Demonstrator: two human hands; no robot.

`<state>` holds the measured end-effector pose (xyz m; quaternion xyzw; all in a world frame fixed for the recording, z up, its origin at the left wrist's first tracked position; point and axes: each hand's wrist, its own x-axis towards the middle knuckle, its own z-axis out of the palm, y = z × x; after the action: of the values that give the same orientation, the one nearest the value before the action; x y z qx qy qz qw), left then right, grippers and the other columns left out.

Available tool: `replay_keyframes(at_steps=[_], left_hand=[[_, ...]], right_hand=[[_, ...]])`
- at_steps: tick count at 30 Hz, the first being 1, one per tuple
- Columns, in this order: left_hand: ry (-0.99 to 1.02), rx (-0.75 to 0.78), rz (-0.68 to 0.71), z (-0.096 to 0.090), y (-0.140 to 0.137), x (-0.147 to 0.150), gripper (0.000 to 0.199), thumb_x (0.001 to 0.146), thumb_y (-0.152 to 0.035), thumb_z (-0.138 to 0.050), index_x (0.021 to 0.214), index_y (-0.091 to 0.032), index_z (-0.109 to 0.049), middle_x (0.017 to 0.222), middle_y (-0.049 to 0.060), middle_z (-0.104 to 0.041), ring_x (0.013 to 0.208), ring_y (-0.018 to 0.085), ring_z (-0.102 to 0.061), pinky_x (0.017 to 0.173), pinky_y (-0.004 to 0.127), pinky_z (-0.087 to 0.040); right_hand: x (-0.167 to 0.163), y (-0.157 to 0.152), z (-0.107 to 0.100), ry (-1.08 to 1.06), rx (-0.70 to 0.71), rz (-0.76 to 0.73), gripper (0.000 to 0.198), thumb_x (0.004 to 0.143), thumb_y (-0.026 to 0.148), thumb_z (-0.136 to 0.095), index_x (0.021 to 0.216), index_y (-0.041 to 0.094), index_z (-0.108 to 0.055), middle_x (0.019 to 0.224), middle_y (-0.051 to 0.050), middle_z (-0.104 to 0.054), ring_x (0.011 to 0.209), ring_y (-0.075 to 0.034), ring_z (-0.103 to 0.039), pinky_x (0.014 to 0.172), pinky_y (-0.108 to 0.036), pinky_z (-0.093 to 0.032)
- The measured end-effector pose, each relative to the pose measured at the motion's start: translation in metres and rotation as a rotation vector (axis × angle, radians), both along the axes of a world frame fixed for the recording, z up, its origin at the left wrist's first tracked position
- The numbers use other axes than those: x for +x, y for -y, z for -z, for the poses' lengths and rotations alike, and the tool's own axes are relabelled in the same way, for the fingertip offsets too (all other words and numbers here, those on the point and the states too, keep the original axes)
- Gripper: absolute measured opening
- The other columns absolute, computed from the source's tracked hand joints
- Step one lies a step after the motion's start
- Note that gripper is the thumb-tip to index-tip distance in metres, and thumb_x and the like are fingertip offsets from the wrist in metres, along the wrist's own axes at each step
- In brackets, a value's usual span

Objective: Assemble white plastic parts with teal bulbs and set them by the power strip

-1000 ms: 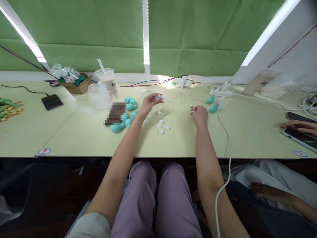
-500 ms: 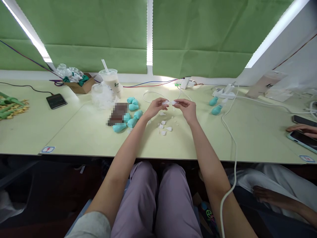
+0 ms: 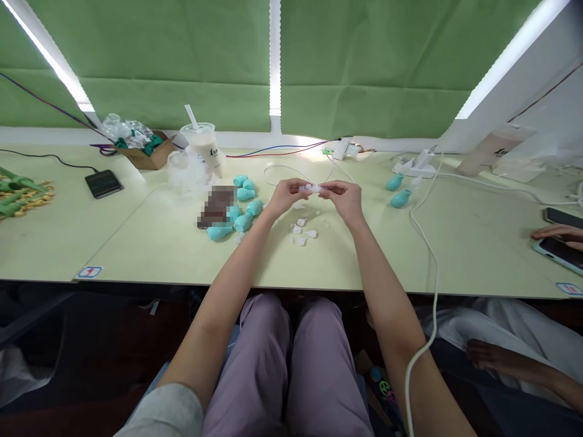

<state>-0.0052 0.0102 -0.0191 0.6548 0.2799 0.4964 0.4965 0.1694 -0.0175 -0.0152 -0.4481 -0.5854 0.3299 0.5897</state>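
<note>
Above the table my left hand point(image 3: 289, 194) pinches one end of a small clear and white plastic piece point(image 3: 313, 189). My right hand point(image 3: 342, 197) pinches the other end of it, so the fingertips of both hands nearly meet. The piece's exact kind is too small to make out. Below the hands lie several small white drop-shaped pieces point(image 3: 301, 223) and tiny clear bits. To the left of my left hand, several turquoise rubber bulbs point(image 3: 243, 223) are grouped beside a blurred-out dark rectangle point(image 3: 218, 206).
Further left stand a drink cup point(image 3: 203, 145) with a straw, a plastic bag point(image 3: 189, 173) and a cardboard box point(image 3: 148, 159). Two turquoise bulbs point(image 3: 401, 198) lie at right near a power strip point(image 3: 416, 169). A white cable point(image 3: 430, 255) hangs over my right forearm. Another person's hand point(image 3: 558, 232) touches a phone point(image 3: 558, 252).
Both hands stay almost in place, and the two ends of the small plastic piece appear closer together. The view has shifted slightly.
</note>
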Motion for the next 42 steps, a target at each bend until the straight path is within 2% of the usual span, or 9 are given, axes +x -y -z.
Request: replay_keyframes(at_steps=[6, 12, 17, 22, 28, 32, 36, 38, 42], left_hand=[[-0.045, 0.014, -0.089, 0.003, 0.003, 0.002, 0.042, 0.058, -0.04, -0.08, 0.086, -0.009, -0.071, 0.073, 0.004, -0.067, 0.061, 0.011, -0.06, 0.066, 0.03, -0.052], [-0.076, 0.014, -0.079, 0.001, 0.01, 0.004, 0.041, 0.058, -0.042, -0.079, 0.082, -0.009, -0.072, 0.075, 0.005, -0.069, 0.059, 0.01, -0.058, 0.063, 0.03, -0.053], [-0.119, 0.043, -0.089, 0.002, 0.013, 0.006, 0.038, 0.06, -0.042, -0.078, 0.082, -0.01, -0.073, 0.071, 0.003, -0.067, 0.057, 0.01, -0.057, 0.061, 0.027, -0.05], [-0.078, 0.037, -0.102, 0.002, 0.012, 0.009, 0.038, 0.062, -0.04, -0.078, 0.085, -0.01, -0.072, 0.068, 0.003, -0.066, 0.058, 0.011, -0.057, 0.062, 0.027, -0.05], [-0.043, 0.073, -0.13, -0.003, 0.011, 0.012, 0.041, 0.065, -0.039, -0.077, 0.093, -0.012, -0.063, 0.077, 0.004, -0.067, 0.062, 0.01, -0.059, 0.066, 0.027, -0.05], [-0.21, 0.21, -0.181, -0.006, 0.015, 0.012, 0.048, 0.071, -0.037, -0.072, 0.111, -0.02, -0.053, 0.075, -0.001, -0.063, 0.064, 0.009, -0.057, 0.068, 0.023, -0.046], [-0.458, 0.304, -0.156, -0.011, 0.019, 0.0, 0.06, 0.073, -0.032, -0.072, 0.125, -0.023, -0.045, 0.09, 0.003, -0.064, 0.078, 0.015, -0.059, 0.078, 0.028, -0.045], [-0.68, 0.316, -0.268, -0.015, 0.018, -0.016, 0.058, 0.073, -0.031, -0.072, 0.124, -0.021, -0.047, 0.104, 0.009, -0.062, 0.091, 0.021, -0.059, 0.087, 0.035, -0.042], [-1.136, 0.23, -0.672, -0.021, 0.01, -0.061, 0.038, 0.077, -0.043, -0.066, 0.102, -0.015, -0.059, 0.112, 0.019, -0.059, 0.116, 0.037, -0.047, 0.099, 0.051, -0.029]], right_hand=[[0.0, -0.001, 0.006, -0.023, -0.025, -0.028, 0.03, 0.056, 0.04, -0.08, 0.074, 0.017, -0.073, 0.065, -0.003, -0.07, 0.061, -0.019, -0.068, 0.068, -0.034, -0.059], [0.007, -0.003, 0.01, -0.022, -0.061, -0.115, 0.035, 0.054, 0.043, -0.082, 0.076, 0.017, -0.073, 0.071, -0.005, -0.072, 0.066, -0.019, -0.069, 0.073, -0.037, -0.059], [0.01, -0.004, 0.012, -0.015, -0.086, -0.129, 0.039, 0.051, 0.045, -0.083, 0.075, 0.017, -0.072, 0.072, -0.005, -0.072, 0.066, -0.019, -0.069, 0.073, -0.038, -0.059], [0.009, -0.001, 0.006, -0.025, -0.066, -0.133, 0.04, 0.053, 0.048, -0.082, 0.077, 0.019, -0.07, 0.072, -0.004, -0.071, 0.069, -0.019, -0.069, 0.075, -0.037, -0.058], [0.003, 0.001, 0.0, -0.023, -0.025, -0.134, 0.038, 0.057, 0.043, -0.081, 0.086, 0.022, -0.068, 0.084, -0.001, -0.071, 0.076, -0.017, -0.067, 0.079, -0.035, -0.057], [-0.001, -0.001, 0.006, -0.036, -0.112, -0.174, 0.039, 0.057, 0.043, -0.081, 0.088, 0.022, -0.069, 0.086, -0.001, -0.071, 0.083, -0.018, -0.067, 0.084, -0.036, -0.056], [0.002, -0.004, 0.01, -0.083, -0.124, -0.176, 0.037, 0.059, 0.044, -0.08, 0.086, 0.022, -0.069, 0.087, -0.001, -0.07, 0.083, -0.016, -0.066, 0.085, -0.035, -0.056], [0.004, -0.006, 0.01, -0.094, -0.135, -0.146, 0.038, 0.059, 0.047, -0.078, 0.086, 0.022, -0.068, 0.083, 0.0, -0.069, 0.079, -0.015, -0.066, 0.08, -0.033, -0.057], [0.008, -0.008, 0.009, -0.077, -0.169, -0.098, 0.043, 0.058, 0.053, -0.075, 0.087, 0.023, -0.065, 0.085, 0.0, -0.067, 0.074, -0.013, -0.064, 0.064, -0.026, -0.057]])
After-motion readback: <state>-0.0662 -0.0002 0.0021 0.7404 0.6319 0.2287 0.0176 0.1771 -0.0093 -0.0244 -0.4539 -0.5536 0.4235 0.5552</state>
